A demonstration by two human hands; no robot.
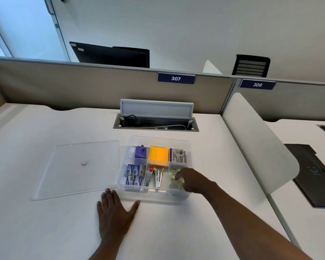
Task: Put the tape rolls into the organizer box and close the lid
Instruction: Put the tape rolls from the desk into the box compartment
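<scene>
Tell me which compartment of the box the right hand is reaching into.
The near right one, holding the clear tape rolls. The right hand is there; the other compartments hold staples, staplers and notes.

Organizer box, centre frame: clear glossy plastic. Lid, left of it: same clear plastic, smooth, faint sheen. Desk top: white, matt, smooth. Partition, upper frame: beige cloth-like panel, grey metal-look trim. Tape rolls: translucent, shiny.

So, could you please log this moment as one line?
right hand: in organizer box, on tape rolls | left hand: flat on desk | lid: off, left
</scene>
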